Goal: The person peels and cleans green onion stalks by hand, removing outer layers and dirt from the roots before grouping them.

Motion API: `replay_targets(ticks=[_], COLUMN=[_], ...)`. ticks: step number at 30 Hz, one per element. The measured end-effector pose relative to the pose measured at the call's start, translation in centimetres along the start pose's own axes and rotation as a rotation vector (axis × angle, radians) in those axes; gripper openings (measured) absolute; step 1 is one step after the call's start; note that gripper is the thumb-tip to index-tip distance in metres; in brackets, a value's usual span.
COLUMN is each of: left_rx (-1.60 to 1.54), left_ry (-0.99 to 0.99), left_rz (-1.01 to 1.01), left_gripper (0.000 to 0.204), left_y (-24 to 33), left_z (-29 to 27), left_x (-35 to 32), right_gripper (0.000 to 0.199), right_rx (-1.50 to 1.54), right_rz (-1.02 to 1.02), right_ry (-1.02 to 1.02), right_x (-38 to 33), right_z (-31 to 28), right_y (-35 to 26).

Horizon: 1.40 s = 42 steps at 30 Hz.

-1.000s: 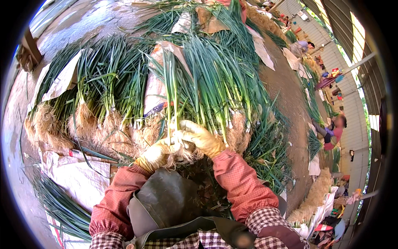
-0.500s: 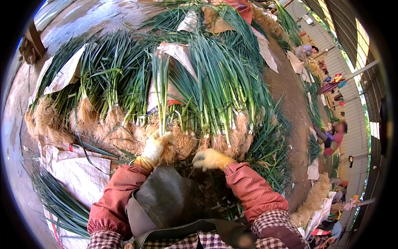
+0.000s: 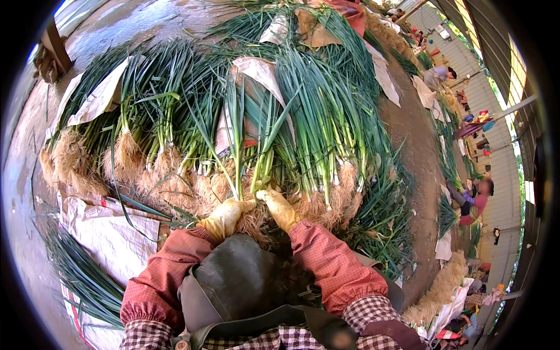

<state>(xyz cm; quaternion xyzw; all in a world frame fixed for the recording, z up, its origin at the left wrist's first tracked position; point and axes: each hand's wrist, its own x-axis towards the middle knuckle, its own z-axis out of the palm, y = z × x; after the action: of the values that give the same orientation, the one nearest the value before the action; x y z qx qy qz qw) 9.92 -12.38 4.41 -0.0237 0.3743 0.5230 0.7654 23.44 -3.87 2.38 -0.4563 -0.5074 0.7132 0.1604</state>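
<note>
A big pile of green onions lies in front of me, white stems and tan roots toward me. My left hand wears a yellow glove and grips a thin onion stalk near its roots, its leaves standing up. My right hand, also in a yellow glove, holds the root end of a neighbouring bunch of stalks. Both hands sit close together at the pile's near edge, above my dark apron.
White woven sacks lie at my left with loose green leaves on them. More paper sheets lie on the pile. Other people sit working along the right, beside further onion heaps and root trimmings.
My hands dropped apart to the pile's near edge half a second ago; now they have come together again, each gripping onion stalks at the roots. The view has shifted slightly.
</note>
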Motion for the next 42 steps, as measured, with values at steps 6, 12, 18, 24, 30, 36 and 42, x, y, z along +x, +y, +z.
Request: replay_targets(ticks=[6, 12, 18, 24, 30, 36, 42], left_rx=[0.365, 0.672, 0.727, 0.030, 0.030, -0.067, 0.026], left_ry=[0.226, 0.271, 0.318, 0.018, -0.160, -0.061, -0.028], left_rz=[0.140, 0.270, 0.320, 0.078, 0.034, -0.058, -0.036], left_gripper=[0.017, 0.021, 0.028, 0.031, 0.028, 0.023, 0.018], left_y=[-0.2, -0.6, -3.1, -0.7, 0.1, 0.1, 0.9], left_z=[-1.0, -0.8, -6.6, -0.8, -0.3, -0.7, 0.1], left_x=[0.5, 0.8, 6.8, 2.2, -0.6, -0.3, -1.2], right_gripper=[0.046, 0.034, 0.021, 0.027, 0.041, 0.007, 0.029], right_rx=[-0.915, -1.483, -1.245, 0.241, 0.106, 0.105, -0.321], right_rz=[-0.060, -0.394, -0.944, -0.664, 0.158, -0.023, 0.136], right_ry=[0.086, 0.205, -0.091, 0.845, 0.168, 0.257, -0.165], right_x=[2.7, -0.8, -4.5, -7.5, -1.6, 2.3, -0.2], right_z=[-0.3, 1.1, 3.1, -10.2, -2.4, -0.4, -0.4], right_y=[-3.0, -4.9, -5.9, -9.2, -4.6, -0.3, 5.6])
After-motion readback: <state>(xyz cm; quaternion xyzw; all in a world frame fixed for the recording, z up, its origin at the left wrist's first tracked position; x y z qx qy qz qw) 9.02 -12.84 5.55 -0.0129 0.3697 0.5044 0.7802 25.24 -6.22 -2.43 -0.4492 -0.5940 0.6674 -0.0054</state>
